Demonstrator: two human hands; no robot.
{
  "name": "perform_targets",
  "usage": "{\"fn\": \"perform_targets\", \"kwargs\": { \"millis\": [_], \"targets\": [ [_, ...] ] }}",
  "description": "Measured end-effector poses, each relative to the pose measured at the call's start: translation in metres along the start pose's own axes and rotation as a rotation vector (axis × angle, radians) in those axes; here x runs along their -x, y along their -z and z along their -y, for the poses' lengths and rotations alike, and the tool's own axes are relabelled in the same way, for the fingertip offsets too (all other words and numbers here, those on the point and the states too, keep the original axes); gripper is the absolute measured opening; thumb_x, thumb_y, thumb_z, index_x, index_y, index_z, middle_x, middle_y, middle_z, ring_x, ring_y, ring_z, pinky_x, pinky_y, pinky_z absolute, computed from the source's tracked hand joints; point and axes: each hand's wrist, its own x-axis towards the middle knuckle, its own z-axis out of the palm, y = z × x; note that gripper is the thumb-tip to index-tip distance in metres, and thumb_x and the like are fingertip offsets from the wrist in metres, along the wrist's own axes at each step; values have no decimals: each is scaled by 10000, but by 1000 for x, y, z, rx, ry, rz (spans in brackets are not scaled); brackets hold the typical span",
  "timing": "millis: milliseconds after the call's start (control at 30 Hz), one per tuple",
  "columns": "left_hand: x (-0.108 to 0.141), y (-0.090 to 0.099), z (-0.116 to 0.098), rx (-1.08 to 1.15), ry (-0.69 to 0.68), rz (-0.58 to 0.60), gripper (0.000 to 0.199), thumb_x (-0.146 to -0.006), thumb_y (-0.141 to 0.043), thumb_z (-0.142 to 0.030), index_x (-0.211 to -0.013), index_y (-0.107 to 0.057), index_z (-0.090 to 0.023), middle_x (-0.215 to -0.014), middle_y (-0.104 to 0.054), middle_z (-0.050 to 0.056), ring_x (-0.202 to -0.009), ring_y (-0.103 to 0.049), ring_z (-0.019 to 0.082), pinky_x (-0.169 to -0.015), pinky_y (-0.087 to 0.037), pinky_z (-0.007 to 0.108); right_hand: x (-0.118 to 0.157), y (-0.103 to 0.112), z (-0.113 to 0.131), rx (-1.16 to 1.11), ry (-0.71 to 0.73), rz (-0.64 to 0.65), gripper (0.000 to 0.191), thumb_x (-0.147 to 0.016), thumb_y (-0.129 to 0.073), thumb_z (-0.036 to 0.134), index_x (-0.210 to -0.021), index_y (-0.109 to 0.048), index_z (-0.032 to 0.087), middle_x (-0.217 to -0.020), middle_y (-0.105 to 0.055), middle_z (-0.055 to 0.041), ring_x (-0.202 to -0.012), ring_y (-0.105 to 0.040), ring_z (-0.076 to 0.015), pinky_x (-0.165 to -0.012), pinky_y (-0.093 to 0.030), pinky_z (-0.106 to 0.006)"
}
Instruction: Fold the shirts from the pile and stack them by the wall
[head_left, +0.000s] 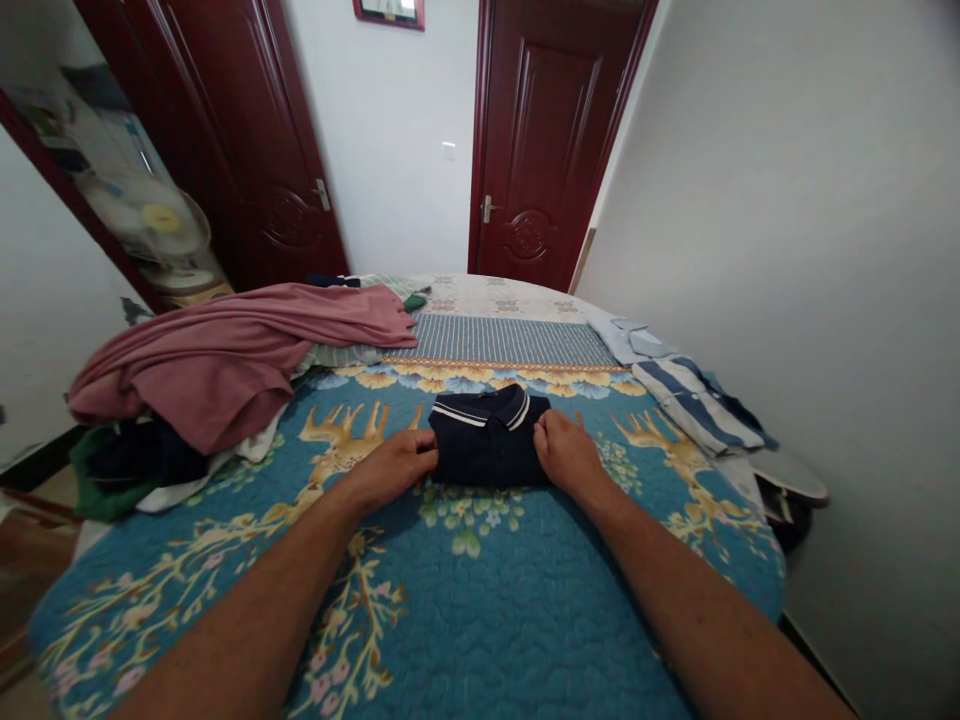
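The navy polo shirt (489, 445) lies folded on the bed's blue quilt (517, 580), its long axis running left to right and its white-striped collar (484, 408) along the edge away from the person. The left hand (397, 465) pinches its left edge between thumb and fingers; the right hand (566, 450) has curled fingers pressed together on its right edge. A pink garment (247, 350) lies heaped to the left.

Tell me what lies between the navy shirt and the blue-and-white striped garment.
The right hand, at the edge of the navy shirt, then bare quilt; the head view shows it.
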Motion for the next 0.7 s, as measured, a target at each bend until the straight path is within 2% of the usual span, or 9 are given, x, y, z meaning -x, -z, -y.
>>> {"fn": "perform_targets", "kwargs": {
  "millis": [167,300,433,600,700],
  "targets": [
    [2,7,0,118,-20,73,386,-848,-685,-563,-725,-607,-206,-721,-576,6,-628,-504,147,-586,-386,259,0,1,1,6,-25,-1,212,-1108,-459,278,-1132,-639,169,-1102,-741,-132,-1018,-683,-246,-954,-411,-338],
    [3,5,-2,31,-5,19,484,-848,-704,-641,-689,-540,-214,-639,-498,-30,-578,-442,126,-561,-341,253,0,1,0,8,-15,1,212,-1110,-447,270,-1142,-630,167,-1091,-743,-131,-1009,-682,-249,-966,-412,-346],
    [4,5,-5,111,63,1,519,-826,-680,-715,-746,-522,-228,-635,-534,-33,-515,-397,109,-502,-273,251,0,1,0,22,-15,0,233,-1118,-427,276,-1175,-621,161,-1099,-749,-138,-1022,-683,-263,-980,-418,-357],
    [4,2,-4,75,106,17,500,-825,-674,-686,-717,-466,-245,-511,-486,-50,-448,-384,107,-473,-262,239,3,5,4,38,-64,12,247,-1116,-407,278,-1189,-613,163,-1075,-755,-153,-1005,-702,-275,-962,-453,-372],
    [1,-4,0,59,123,-26,442,-835,-656,-644,-748,-464,-256,-465,-459,-70,-406,-389,116,-458,-272,240,6,9,8,41,-104,36,280,-1117,-385,282,-1212,-609,144,-1106,-746,-183,-1013,-714,-289,-892,-481,-366]
  ]
}}
